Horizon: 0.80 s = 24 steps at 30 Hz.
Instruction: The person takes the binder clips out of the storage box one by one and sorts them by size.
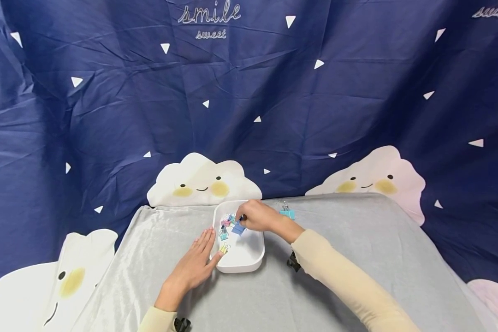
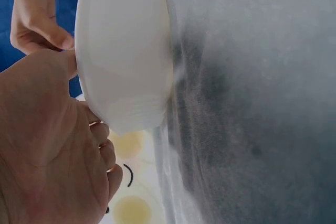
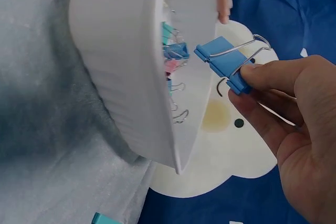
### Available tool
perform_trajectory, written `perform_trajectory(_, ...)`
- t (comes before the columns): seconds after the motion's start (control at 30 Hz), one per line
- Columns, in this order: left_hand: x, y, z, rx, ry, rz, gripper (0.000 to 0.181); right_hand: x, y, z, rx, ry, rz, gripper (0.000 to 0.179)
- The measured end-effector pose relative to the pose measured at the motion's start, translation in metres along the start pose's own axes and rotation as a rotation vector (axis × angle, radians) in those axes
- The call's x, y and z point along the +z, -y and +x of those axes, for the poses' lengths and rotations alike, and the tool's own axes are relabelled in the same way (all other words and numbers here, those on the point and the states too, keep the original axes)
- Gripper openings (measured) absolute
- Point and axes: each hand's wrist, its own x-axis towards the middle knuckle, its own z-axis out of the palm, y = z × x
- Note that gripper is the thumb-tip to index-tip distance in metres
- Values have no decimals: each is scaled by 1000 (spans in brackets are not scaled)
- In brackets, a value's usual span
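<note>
Between its thumb and fingers, my right hand (image 3: 299,108) pinches a blue binder clip (image 3: 224,62), held just above the opening of a white plastic bin (image 1: 242,263). Inside the bin lie several smaller binder clips in teal, blue, pink and yellow, among them a teal clip (image 1: 223,234) and a yellow clip (image 1: 224,249). My left hand (image 1: 196,265) rests against the bin's left side, its fingers extended along the rim and the thumb over the edge. In the left wrist view the palm is turned toward the camera beside the bin wall.
Right of the bin, near the table's back edge, a larger teal binder clip (image 1: 287,213) stands on the grey cloth (image 1: 336,240). A dark blue curtain (image 1: 274,92) printed with white triangles and smiling clouds hangs directly behind the table.
</note>
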Motion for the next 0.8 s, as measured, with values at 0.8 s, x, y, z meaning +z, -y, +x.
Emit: perform_trajectory(0.8, 2, -1, 0, -14, -15, 13, 60, -37, -21, -38, 137, -196, 42, 15)
